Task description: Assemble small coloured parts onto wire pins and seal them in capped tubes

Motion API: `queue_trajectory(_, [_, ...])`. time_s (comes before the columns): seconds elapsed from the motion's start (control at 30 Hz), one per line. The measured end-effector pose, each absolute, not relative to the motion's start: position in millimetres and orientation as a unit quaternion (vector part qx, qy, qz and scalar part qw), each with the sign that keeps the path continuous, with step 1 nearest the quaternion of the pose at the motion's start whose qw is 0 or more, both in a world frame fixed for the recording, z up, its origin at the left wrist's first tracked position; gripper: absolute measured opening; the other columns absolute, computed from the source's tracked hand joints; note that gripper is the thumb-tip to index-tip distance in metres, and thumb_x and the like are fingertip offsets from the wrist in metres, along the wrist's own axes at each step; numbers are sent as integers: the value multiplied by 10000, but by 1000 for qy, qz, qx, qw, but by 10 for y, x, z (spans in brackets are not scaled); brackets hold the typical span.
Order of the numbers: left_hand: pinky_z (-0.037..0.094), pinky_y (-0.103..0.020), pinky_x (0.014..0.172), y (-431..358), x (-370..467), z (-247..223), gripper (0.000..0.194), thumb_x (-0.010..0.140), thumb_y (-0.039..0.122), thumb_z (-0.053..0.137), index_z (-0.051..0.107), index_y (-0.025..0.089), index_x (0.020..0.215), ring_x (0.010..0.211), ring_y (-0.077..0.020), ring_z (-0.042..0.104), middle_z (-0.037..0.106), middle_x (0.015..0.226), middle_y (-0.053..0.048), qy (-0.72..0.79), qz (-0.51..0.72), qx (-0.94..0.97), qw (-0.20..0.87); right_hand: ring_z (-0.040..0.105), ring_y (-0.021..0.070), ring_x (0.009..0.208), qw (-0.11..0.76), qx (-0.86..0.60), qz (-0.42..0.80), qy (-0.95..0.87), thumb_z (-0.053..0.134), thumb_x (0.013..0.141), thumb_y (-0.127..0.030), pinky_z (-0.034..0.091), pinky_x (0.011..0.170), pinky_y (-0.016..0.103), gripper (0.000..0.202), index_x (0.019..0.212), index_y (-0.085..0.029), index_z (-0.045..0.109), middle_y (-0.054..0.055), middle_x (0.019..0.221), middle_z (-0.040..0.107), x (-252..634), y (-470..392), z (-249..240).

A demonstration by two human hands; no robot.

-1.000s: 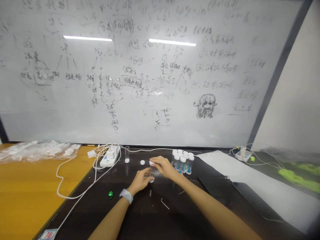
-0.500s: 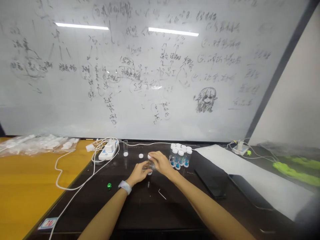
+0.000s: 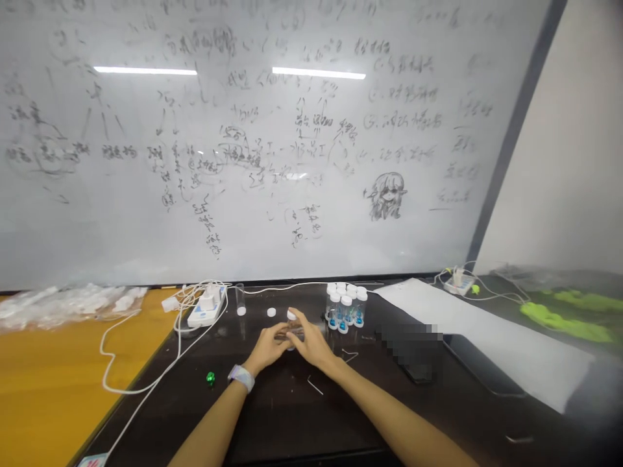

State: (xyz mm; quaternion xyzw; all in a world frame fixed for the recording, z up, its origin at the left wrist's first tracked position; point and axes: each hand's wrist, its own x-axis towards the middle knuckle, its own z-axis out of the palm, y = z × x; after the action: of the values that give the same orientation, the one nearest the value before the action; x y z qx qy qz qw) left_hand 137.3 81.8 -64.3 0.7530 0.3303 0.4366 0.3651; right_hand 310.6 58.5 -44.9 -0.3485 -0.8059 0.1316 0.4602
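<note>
My left hand (image 3: 267, 348) is wrapped round a small clear tube that stands upright, mostly hidden by fingers. A white cap (image 3: 291, 314) tops that tube. My right hand (image 3: 313, 346) grips the same tube, its fingers at the cap and its thumb lower down the side. Behind my left hand a loose white cap (image 3: 271, 312) lies on the dark table (image 3: 292, 421). Farther left stands an uncapped clear tube (image 3: 240, 297) on a white base. A shiny green bell-like ball (image 3: 210, 378) lies left of my left wrist.
Several white-capped tubes (image 3: 346, 308) with blue balls stand grouped to the right. A thin L-shaped key (image 3: 315, 386) lies in front of my hands. White cables run from a power strip (image 3: 207, 306) at left. Two dark phone-like slabs, one a phone (image 3: 483, 364), lie at right.
My right hand has shifted from above the cap to the side of the tube, with its thumb now lower. The view has tilted up and turned slightly right.
</note>
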Motion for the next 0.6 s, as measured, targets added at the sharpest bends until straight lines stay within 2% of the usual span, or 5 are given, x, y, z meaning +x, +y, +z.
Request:
queue_trajectory(0.1, [571, -412, 861, 855, 1369, -683, 488, 667, 331, 791, 664, 162, 1107, 947, -263, 695, 735, 1006, -97, 351, 419, 751, 371, 619, 221, 1053, 485, -358, 118, -789, 533, 900, -243, 488, 951, 408, 555, 1419, -272, 341, 76, 1207, 610, 3234, 495, -403])
queue_trajectory(0.17, [570, -410, 865, 882, 1362, -703, 518, 633, 352, 819, 674, 159, 1091, 942, -262, 694, 737, 970, -97, 369, 417, 749, 359, 646, 216, 973, 503, -381, 122, -767, 549, 894, -267, 518, 904, 391, 569, 1421, -250, 336, 78, 1098, 648, 3444, 426, -352])
queue_trajectory(0.23, [578, -394, 844, 898, 1356, -712, 472, 652, 382, 806, 688, 164, 1054, 926, -253, 695, 735, 952, -96, 379, 415, 750, 348, 668, 216, 891, 528, -413, 126, -732, 582, 875, -300, 546, 847, 384, 631, 1433, -232, 296, 72, 1015, 668, 3737, 356, -326])
queue_trajectory(0.33, [586, -379, 814, 900, 1355, -708, 390, 684, 407, 781, 708, 171, 986, 895, -245, 699, 734, 927, -91, 376, 411, 763, 328, 684, 229, 838, 548, -494, 96, -668, 630, 837, -367, 561, 798, 397, 690, 1421, -222, 292, 77, 1003, 679, 4206, 303, -354])
queue_trajectory(0.6, [580, -391, 832, 876, 1369, -720, 363, 720, 427, 742, 707, 190, 993, 890, -239, 699, 734, 920, -78, 362, 406, 787, 290, 694, 267, 848, 534, -582, 45, -611, 610, 811, -401, 558, 777, 424, 642, 1361, -197, 348, 101, 989, 689, 4660, 649, -628])
